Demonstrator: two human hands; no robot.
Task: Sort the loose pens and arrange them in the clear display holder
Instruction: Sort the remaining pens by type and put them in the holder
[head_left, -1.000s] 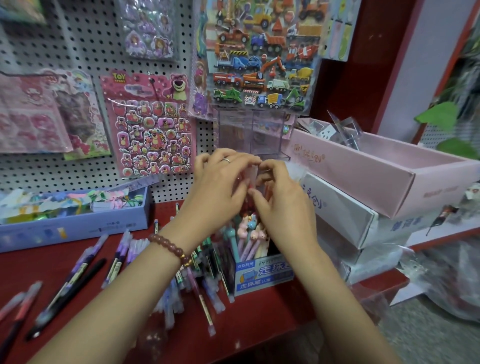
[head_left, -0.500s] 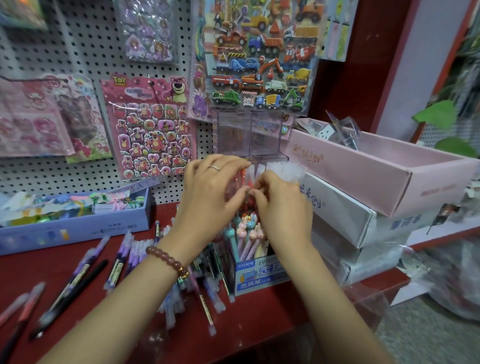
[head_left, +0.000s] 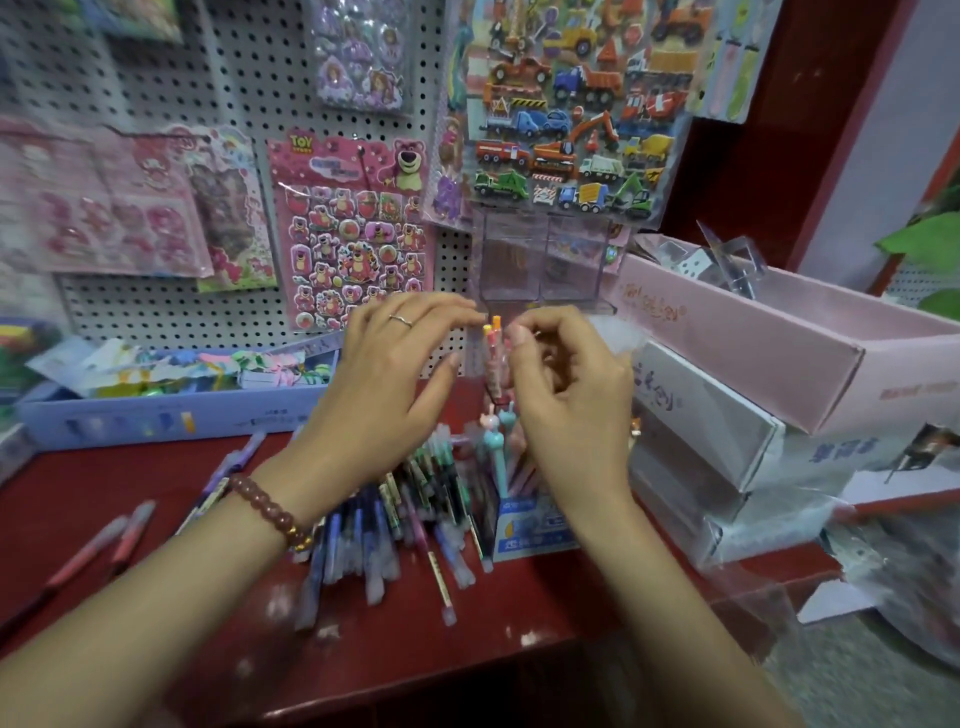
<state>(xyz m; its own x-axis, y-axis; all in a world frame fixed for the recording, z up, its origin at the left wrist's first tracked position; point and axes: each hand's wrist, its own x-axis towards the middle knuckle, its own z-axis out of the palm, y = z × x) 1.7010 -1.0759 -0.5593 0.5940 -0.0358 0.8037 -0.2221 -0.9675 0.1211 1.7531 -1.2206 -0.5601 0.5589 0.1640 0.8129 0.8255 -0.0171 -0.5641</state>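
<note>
Step in hand: You are squaring up a small bundle of pens (head_left: 493, 358) between both hands. This looks like the last tidy-up before it goes into the clear display holder (head_left: 540, 260).
Right hand: Your right hand (head_left: 569, 400) is curling round the bundle, with the thumb pressing against its side.
Left hand: Your left hand (head_left: 395, 379) is holding nothing, its fingers nearly straight. Its fingertips (head_left: 470, 318) are reaching over to the pen tops, but blur hides whether they are touching.
Bundle: It is standing upright between your two thumbs, orange and yellow ends up.
Holder: It is sitting just beyond your fingertips, above and behind them, showing two compartments side by side.
Doing it well: While you are levelling the tops with the flat left fingers, be gripping low with the right hand so the pens are sliding level rather than fanning out. Be choosing one compartment before you are lifting.
Loose pens: The loose pens (head_left: 395, 519) are lying in a heap under your left wrist on the red counter (head_left: 104, 499), waiting to be sorted.
Watch: The blue pen box (head_left: 524, 525) of character-topped pens is standing right under your right hand. A slipped pen would likely be dropping in among them.
</note>
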